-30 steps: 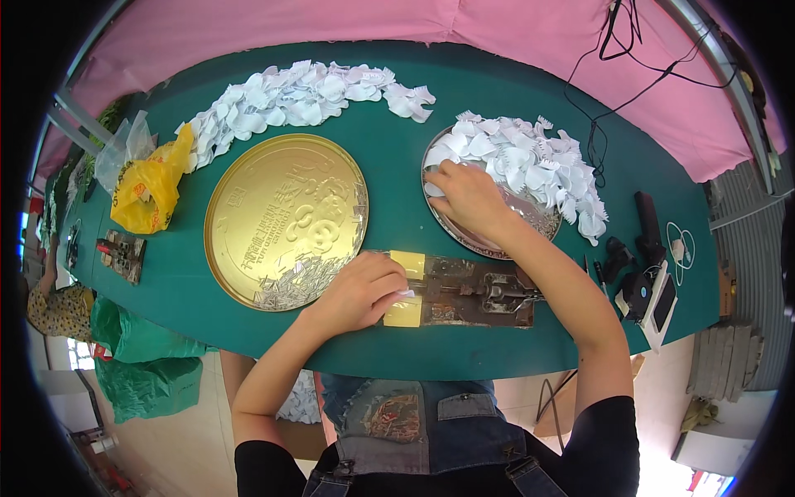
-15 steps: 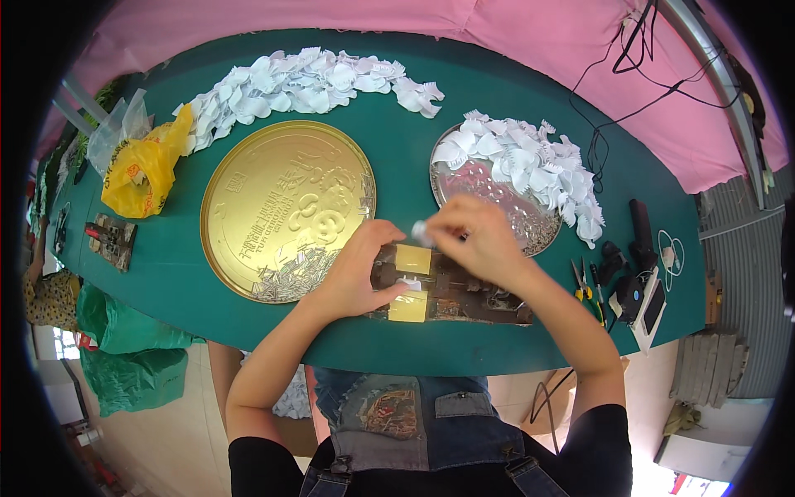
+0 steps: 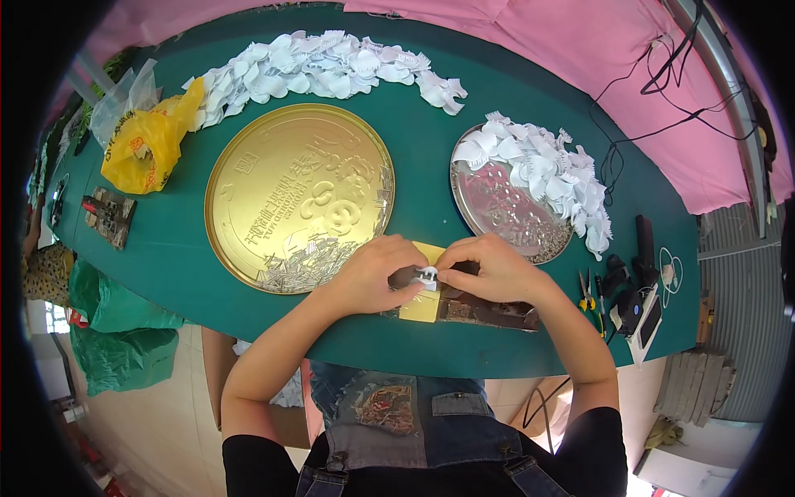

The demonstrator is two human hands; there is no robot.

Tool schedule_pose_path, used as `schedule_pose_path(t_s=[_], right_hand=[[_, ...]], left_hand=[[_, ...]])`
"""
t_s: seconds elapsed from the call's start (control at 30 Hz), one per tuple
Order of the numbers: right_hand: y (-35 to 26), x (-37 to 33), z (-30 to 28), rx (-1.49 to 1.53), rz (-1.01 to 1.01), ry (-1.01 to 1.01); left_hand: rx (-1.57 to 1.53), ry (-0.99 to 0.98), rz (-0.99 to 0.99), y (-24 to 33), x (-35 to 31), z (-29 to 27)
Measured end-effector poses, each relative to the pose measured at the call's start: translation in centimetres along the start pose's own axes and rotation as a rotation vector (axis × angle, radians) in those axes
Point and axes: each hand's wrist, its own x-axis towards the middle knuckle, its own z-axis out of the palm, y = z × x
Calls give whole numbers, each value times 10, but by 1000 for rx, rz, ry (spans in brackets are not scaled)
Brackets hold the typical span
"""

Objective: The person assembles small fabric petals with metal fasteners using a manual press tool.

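Observation:
A small white piece sits at the yellow strip on a brown, worn block near the table's front edge. My left hand rests at the block's left, thumb and index finger closed on the white piece's left side. From the right, my right hand pinches at the same piece, thumb and fingertips together. The exact grip is partly hidden by my fingers. Beyond my left hand lies a round gold tray with many thin silvery metal pins along its near rim.
A round silver tray at right holds small metal bits and a heap of white cut pieces. More white pieces form a long pile at the back. A yellow bag stands left; scissors, black devices and cables lie right.
My right hand has come down and nearer from above the block to the white piece, meeting my left fingers. My left hand stays by the block. The whole view has shifted slightly.

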Motion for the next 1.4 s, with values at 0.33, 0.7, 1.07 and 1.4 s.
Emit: schedule_pose_path(t_s=[0.33,0.7,1.07,1.4], right_hand=[[27,127,-20,-430,-116,274],[27,187,2,-779,30,270],[3,124,-13,-21,36,424],[-7,-11,13,292,146,259]], left_hand=[[-29,-10,7,-1,6,4],[21,-66,-13,-2,0,1],[-1,-53,-1,-2,0,1],[1,-66,-16,3,2,-2]])
